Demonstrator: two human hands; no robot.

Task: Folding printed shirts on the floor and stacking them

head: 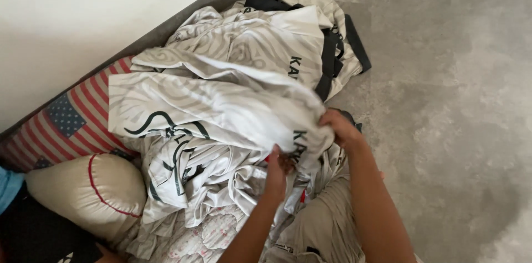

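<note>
A striped, starred cushion [69, 122] lies half hidden under a heap of white garments [221, 102] on the grey floor [443, 102]. The left hand [275, 171] pinches a white shirt [233, 111] — fingertips buried in cloth — and the right hand [341, 129] grips its edge.

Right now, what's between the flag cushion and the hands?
In the head view, white shirts fill the stretch between the flag cushion and the left hand and right hand.

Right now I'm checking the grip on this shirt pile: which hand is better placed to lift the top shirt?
Probably the right hand: it already pinches the top shirt at its edge. The left hand sits lower, tucked among the shirts underneath.
</note>
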